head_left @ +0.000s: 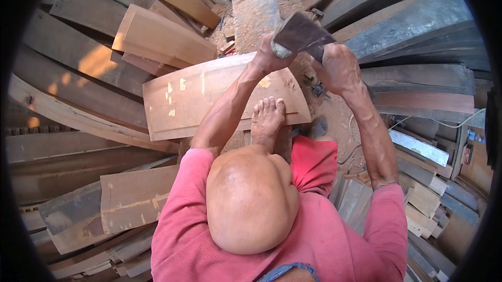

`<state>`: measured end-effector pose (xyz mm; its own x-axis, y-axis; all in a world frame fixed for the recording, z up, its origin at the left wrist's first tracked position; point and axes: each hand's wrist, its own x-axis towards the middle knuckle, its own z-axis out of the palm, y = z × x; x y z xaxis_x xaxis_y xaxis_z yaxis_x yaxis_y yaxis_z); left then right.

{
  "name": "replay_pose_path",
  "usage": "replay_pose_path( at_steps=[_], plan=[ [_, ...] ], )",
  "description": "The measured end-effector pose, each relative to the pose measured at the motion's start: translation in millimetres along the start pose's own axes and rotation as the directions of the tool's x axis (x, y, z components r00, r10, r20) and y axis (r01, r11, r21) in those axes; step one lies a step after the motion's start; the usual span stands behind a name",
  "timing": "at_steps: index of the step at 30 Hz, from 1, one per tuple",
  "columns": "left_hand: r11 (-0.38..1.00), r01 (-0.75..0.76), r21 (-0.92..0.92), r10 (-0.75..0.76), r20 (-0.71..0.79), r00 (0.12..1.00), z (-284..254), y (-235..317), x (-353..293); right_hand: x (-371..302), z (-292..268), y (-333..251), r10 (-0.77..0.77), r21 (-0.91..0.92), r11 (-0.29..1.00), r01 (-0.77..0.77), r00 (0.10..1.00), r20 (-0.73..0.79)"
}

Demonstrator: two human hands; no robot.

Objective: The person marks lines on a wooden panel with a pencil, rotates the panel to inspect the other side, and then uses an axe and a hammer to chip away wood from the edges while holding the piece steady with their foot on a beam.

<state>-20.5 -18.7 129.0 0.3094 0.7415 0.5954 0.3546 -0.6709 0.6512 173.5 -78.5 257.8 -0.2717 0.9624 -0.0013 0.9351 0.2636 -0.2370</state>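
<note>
My left hand (272, 57) and my right hand (337, 67) are both closed around a dark tool (300, 31) with a broad, flat, rectangular head. They hold it raised beyond the far edge of a brown wooden board (191, 94). Its exact kind is unclear, as my fingers cover the grips. A pale rounded piece (281, 50) shows by my left hand. The board has a curved right end and light patches, and lies across in front of me. My bare foot (268, 117) presses on its near right part, below my bent knee.
Stacked dark planks (68, 83) fill the left side, and more boards (413, 26) lie at the far right. A dusty beam (255, 5) runs away from me among wood shavings. A thin cable (460, 122) crosses the right side, near scattered offcuts (423, 198).
</note>
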Motion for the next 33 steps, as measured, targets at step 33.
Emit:
replay_pose_path(
  at_steps=[33],
  plan=[
    [0.913, 0.234, -0.335, -0.288, -0.12, 0.95, -8, 12, 27, -50, -77, -22, 0.328, 0.777, 0.436, 0.454, 0.723, -0.608]
  ],
)
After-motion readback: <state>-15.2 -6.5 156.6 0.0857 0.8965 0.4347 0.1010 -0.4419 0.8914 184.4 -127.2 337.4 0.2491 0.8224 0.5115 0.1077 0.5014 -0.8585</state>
